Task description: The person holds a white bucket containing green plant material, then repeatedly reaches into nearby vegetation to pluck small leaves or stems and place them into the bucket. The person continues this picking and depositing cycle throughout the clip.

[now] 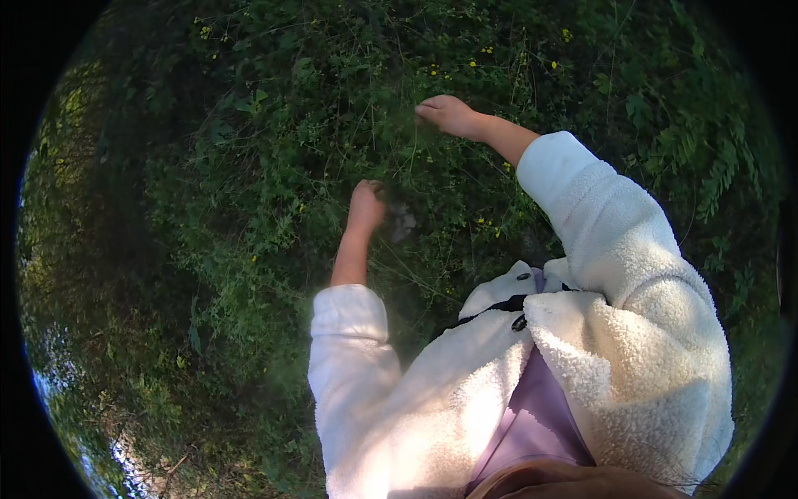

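My right hand (449,115) reaches out over dense green plants (332,125), its fingers pinched together. A thin green stem (415,143) runs down from the fingertips and seems to be held there. Lower and to the left, my left hand (366,205) is closed among the stems. Its fingers are curled away from view, so what it grips cannot be made out. Small yellow flowers (436,72) dot the growth just above my right hand, and more yellow flowers (486,223) show below it.
A pale patch (402,223), perhaps a stone or bare ground, shows between the stems beside my left hand. Leafy fronds (719,179) grow at the right. Sunlit dry ground and twigs (158,474) lie at the lower left. My loose white fleece jacket (665,333) hangs near the plants.
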